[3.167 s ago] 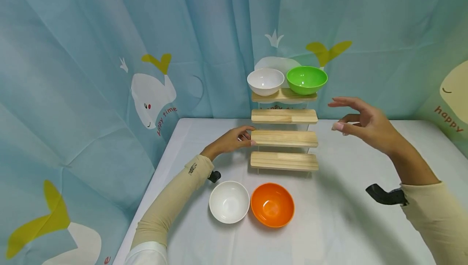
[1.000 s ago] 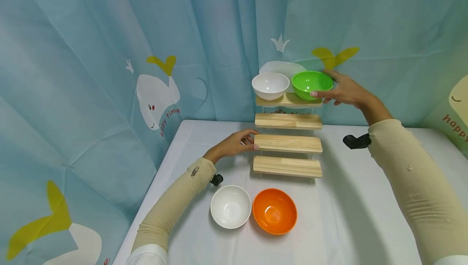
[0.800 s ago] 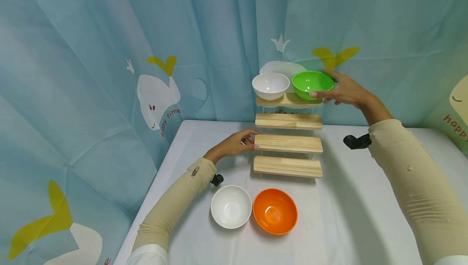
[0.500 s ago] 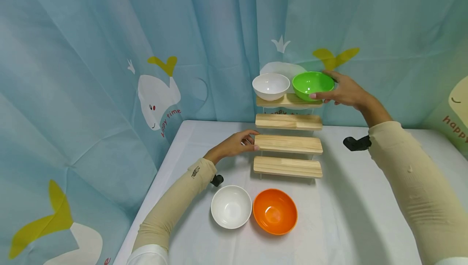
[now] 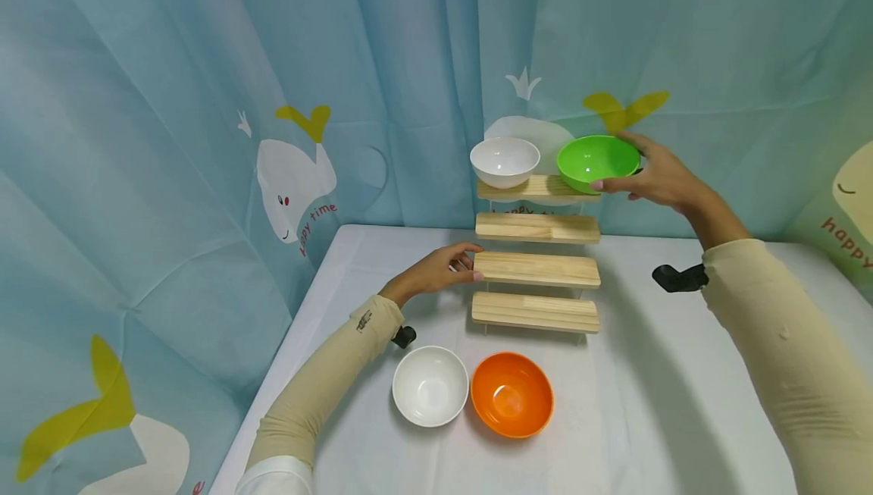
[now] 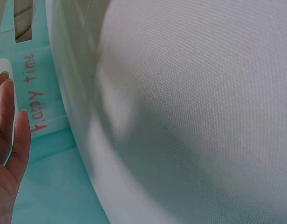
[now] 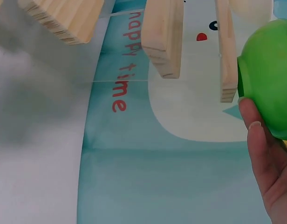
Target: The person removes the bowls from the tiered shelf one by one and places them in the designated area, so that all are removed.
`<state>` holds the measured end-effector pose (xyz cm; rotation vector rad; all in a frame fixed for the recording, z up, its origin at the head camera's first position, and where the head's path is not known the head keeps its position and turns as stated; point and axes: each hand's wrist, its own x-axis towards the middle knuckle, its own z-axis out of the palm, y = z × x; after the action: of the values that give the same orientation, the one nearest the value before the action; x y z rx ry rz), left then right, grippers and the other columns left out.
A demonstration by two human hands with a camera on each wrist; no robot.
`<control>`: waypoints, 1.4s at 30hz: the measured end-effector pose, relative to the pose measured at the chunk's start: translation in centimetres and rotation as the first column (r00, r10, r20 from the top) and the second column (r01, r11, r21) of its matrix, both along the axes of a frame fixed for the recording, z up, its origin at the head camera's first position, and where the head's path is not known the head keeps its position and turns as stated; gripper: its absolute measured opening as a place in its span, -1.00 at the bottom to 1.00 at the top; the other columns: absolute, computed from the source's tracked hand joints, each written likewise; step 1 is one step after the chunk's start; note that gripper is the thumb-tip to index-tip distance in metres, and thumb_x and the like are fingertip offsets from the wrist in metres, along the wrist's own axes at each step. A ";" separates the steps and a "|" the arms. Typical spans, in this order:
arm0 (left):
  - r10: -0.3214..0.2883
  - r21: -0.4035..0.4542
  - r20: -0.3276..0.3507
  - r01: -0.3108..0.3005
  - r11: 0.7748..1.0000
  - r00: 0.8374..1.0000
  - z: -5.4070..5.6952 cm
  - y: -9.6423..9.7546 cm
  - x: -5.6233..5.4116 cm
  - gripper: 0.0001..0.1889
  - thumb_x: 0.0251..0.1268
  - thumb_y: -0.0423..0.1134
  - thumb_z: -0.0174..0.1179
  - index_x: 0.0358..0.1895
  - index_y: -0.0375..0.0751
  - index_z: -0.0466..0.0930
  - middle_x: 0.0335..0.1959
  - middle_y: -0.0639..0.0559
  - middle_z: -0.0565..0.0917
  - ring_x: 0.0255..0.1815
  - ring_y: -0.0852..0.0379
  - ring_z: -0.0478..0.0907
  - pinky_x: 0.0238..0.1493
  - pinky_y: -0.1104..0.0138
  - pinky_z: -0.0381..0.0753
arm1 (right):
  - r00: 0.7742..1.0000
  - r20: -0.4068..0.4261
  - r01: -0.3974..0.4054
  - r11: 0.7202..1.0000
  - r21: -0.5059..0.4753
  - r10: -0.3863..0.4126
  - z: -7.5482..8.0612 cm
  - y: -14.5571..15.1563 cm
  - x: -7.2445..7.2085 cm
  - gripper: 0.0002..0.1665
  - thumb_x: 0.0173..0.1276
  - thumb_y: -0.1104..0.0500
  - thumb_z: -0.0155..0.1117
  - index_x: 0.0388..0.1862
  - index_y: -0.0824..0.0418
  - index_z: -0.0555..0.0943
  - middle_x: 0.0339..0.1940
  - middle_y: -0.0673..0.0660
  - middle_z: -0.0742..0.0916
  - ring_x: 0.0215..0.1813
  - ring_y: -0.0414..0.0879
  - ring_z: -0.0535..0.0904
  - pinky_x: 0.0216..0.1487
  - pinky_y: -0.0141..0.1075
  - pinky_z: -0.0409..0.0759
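One green bowl (image 5: 593,165) is at the right end of the wooden rack (image 5: 537,228), level with its top tier (image 5: 532,188), and projects past that end; contact with the tier cannot be confirmed. The right-hand grip (image 5: 660,177), the nearer of the two, pinches the bowl's right side, thumb in front. The round bowl has no long axis to align. The grip stands outboard of the rack, so travel to the rack's right should be unobstructed. The left-hand grip (image 5: 436,269) holds the rack's left end.

Room R of lwr shelves (image 5: 535,311); L grip (image 5: 435,269) blocks L, curtain (image 5: 409,63) bhd.
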<state>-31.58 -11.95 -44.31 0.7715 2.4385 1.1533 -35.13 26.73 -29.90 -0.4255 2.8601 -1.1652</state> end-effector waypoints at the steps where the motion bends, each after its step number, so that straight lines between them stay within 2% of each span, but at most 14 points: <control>1: -0.001 0.001 0.000 0.001 1.000 1.000 0.0 0.0 0.0 -0.39 0.42 0.05 0.25 0.47 0.04 0.34 0.05 0.00 0.60 0.06 0.09 0.58 0.07 0.23 0.60 | 1.000 0.002 -0.002 1.000 -0.008 0.002 0.0 0.1 0.1 0.26 0.26 -0.03 0.47 0.68 0.14 -0.14 0.49 0.52 0.26 -0.24 -0.26 0.57 -0.39 -0.39 0.67; 12: -0.001 -0.002 -0.008 0.001 1.000 1.000 0.0 -0.4 -0.2 -0.39 0.42 0.02 0.26 0.46 0.03 0.35 0.04 -0.02 0.61 0.04 0.09 0.59 0.06 0.23 0.60 | 1.000 -0.009 -0.014 0.998 -0.056 0.013 -0.3 1.3 1.4 0.22 0.28 0.05 0.46 0.68 0.15 -0.13 0.49 0.48 0.23 -0.30 -0.43 0.54 -0.38 -0.40 0.68; 19: 0.006 -0.007 -0.012 -0.006 1.000 1.000 0.0 -0.6 -0.3 -0.39 0.42 0.03 0.26 0.47 0.04 0.34 0.04 0.00 0.61 0.04 0.09 0.59 0.07 0.23 0.60 | 1.000 0.002 -0.031 0.997 -0.076 0.031 -0.9 2.1 2.3 0.20 0.30 0.13 0.44 0.68 0.15 -0.13 0.45 0.45 0.24 -0.32 -0.35 0.60 -0.37 -0.35 0.70; 27: 0.005 -0.009 -0.010 -0.005 1.000 1.000 -0.2 -0.6 -0.3 -0.39 0.43 0.04 0.24 0.47 0.03 0.34 0.05 0.00 0.60 0.05 0.10 0.58 0.06 0.24 0.60 | 0.999 -0.011 -0.038 0.998 -0.057 0.037 -1.6 3.2 4.1 0.18 0.28 0.16 0.46 0.67 0.15 -0.08 0.31 0.40 0.35 -0.33 -0.19 0.65 -0.35 -0.30 0.69; 36: 0.002 -0.012 -0.016 -0.002 1.000 1.000 0.0 -0.4 -0.3 -0.39 0.42 0.03 0.25 0.47 0.02 0.34 0.05 -0.01 0.60 0.05 0.10 0.59 0.08 0.24 0.60 | 0.999 -0.045 -0.031 0.999 -0.016 0.030 -2.1 3.9 6.4 0.21 0.19 0.18 0.52 0.66 0.12 -0.02 0.28 0.38 0.39 -0.25 -0.32 0.56 -0.34 -0.44 0.56; 39: -0.004 -0.006 -0.012 0.004 1.000 1.000 -0.2 -0.3 -0.5 -0.39 0.43 0.02 0.25 0.47 0.02 0.34 0.04 -0.01 0.60 0.05 0.09 0.59 0.07 0.24 0.60 | 0.999 -0.042 -0.025 1.000 0.003 0.025 -2.6 4.0 7.3 0.23 0.17 0.16 0.54 0.66 0.11 -0.02 0.29 0.43 0.40 -0.12 -0.05 0.62 -0.35 -0.41 0.55; 42: -0.006 -0.002 -0.004 0.006 1.000 1.000 -0.3 -0.2 -0.6 -0.39 0.42 0.03 0.26 0.46 0.03 0.35 0.03 0.00 0.60 0.05 0.09 0.59 0.06 0.24 0.60 | 0.999 -0.046 -0.028 1.000 0.010 0.029 -3.3 4.1 8.1 0.25 0.15 0.17 0.55 0.66 0.12 -0.02 0.32 0.46 0.37 0.01 0.25 0.57 -0.35 -0.40 0.55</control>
<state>-32.16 -12.18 -44.63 0.7809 2.4383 1.1480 -27.04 30.85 -33.20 -0.4976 2.8870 -1.1528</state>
